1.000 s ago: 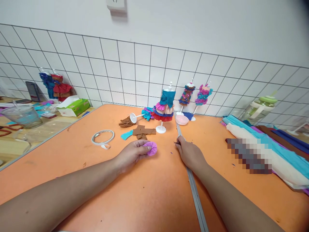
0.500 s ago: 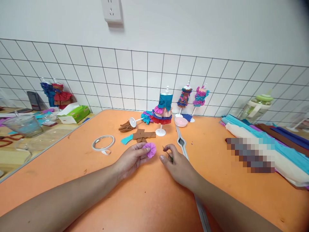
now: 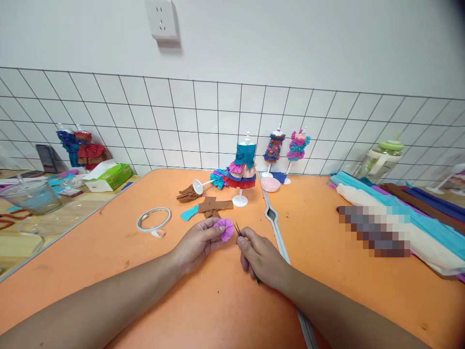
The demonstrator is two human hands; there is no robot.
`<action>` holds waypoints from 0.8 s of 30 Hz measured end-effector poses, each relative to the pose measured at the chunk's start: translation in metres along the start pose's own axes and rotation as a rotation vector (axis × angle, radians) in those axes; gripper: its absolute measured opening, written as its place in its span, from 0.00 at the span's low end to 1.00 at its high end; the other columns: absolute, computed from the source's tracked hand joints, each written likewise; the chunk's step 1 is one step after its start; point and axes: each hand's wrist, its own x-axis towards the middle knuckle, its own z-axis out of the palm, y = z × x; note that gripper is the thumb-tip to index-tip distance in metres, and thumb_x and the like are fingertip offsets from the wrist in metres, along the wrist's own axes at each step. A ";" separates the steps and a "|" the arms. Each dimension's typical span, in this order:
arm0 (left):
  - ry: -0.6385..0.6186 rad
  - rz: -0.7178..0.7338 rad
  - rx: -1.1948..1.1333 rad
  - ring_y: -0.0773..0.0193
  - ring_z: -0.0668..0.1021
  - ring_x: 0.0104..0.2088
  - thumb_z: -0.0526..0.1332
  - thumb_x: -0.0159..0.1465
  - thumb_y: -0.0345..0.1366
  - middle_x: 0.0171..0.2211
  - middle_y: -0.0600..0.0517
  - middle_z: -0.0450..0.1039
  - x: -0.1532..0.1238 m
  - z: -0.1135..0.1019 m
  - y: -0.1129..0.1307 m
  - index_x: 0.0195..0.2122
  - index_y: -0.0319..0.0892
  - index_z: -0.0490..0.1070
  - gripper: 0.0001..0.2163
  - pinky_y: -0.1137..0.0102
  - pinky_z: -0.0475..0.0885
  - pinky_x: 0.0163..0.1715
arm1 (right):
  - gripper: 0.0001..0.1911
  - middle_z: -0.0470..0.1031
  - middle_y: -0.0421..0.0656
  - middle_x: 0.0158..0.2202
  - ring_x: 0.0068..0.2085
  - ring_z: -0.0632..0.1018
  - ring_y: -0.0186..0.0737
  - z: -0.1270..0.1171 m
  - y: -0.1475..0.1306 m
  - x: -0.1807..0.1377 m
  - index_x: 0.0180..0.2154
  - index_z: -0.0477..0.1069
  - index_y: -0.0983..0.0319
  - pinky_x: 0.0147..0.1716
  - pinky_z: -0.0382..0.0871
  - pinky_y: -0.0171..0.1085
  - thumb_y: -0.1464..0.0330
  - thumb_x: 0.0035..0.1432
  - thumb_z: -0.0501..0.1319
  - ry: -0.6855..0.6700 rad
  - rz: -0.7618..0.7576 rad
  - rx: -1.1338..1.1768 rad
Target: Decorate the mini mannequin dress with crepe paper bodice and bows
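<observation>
My left hand [image 3: 198, 240] pinches a round, gathered rosette of purple crepe paper [image 3: 227, 230] between thumb and fingers. Just to its right, my right hand [image 3: 259, 254] is closed around slim pointed tweezers [image 3: 238, 229], whose tips stick up beside the rosette without clearly touching it. A green end of the tweezers shows below the palm. Beyond both hands, a small white dress form [image 3: 240, 200] stands upright in a teal top and layered ruffled skirt [image 3: 242, 177]. Brown crepe paper strips [image 3: 216, 205] and a blue scrap [image 3: 189, 213] lie before it.
Left of the hands lies a roll of double-sided tape [image 3: 153, 229]. Another dress form [image 3: 198, 187] lies tipped over. A pink bowl [image 3: 270, 183] sits near the wall, and crepe paper rolls [image 3: 392, 218] lie at right. A grey hinged rail [image 3: 278, 230] crosses the orange tabletop.
My right hand's fingers have closed around the tweezers, and their tips now stand upright nearer the rosette. My left hand keeps its pinch. The whole view has shifted slightly.
</observation>
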 end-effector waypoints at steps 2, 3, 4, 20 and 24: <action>-0.003 -0.003 0.001 0.65 0.78 0.41 0.67 0.59 0.33 0.39 0.48 0.78 0.000 0.001 0.000 0.38 0.39 0.77 0.07 0.71 0.73 0.48 | 0.14 0.69 0.32 0.21 0.18 0.67 0.29 0.000 0.000 0.000 0.37 0.57 0.57 0.21 0.56 0.30 0.56 0.68 0.44 0.003 -0.016 -0.042; -0.004 -0.004 0.001 0.65 0.78 0.41 0.67 0.59 0.33 0.39 0.48 0.78 -0.001 0.001 0.000 0.38 0.39 0.77 0.07 0.71 0.73 0.48 | 0.13 0.69 0.32 0.21 0.18 0.68 0.29 0.001 0.000 0.000 0.37 0.58 0.58 0.22 0.55 0.30 0.57 0.69 0.44 0.007 -0.024 -0.060; -0.007 -0.004 0.001 0.65 0.78 0.41 0.66 0.59 0.33 0.39 0.48 0.77 -0.001 0.002 0.000 0.38 0.39 0.77 0.07 0.71 0.73 0.48 | 0.13 0.69 0.32 0.20 0.19 0.68 0.29 0.001 0.000 0.000 0.37 0.58 0.58 0.23 0.55 0.30 0.57 0.69 0.45 0.011 -0.028 -0.073; -0.056 0.021 0.005 0.64 0.77 0.39 0.67 0.59 0.33 0.37 0.48 0.77 -0.001 0.002 0.000 0.37 0.38 0.76 0.07 0.68 0.72 0.48 | 0.13 0.69 0.32 0.20 0.17 0.68 0.28 0.005 0.008 0.004 0.36 0.58 0.58 0.19 0.58 0.28 0.57 0.68 0.45 -0.030 -0.026 0.011; -0.059 0.018 -0.005 0.63 0.77 0.40 0.67 0.58 0.33 0.37 0.48 0.77 -0.002 0.003 -0.001 0.37 0.38 0.76 0.07 0.66 0.72 0.48 | 0.15 0.68 0.32 0.19 0.17 0.68 0.29 0.006 0.009 0.006 0.35 0.58 0.58 0.18 0.60 0.28 0.56 0.68 0.44 -0.045 0.000 0.082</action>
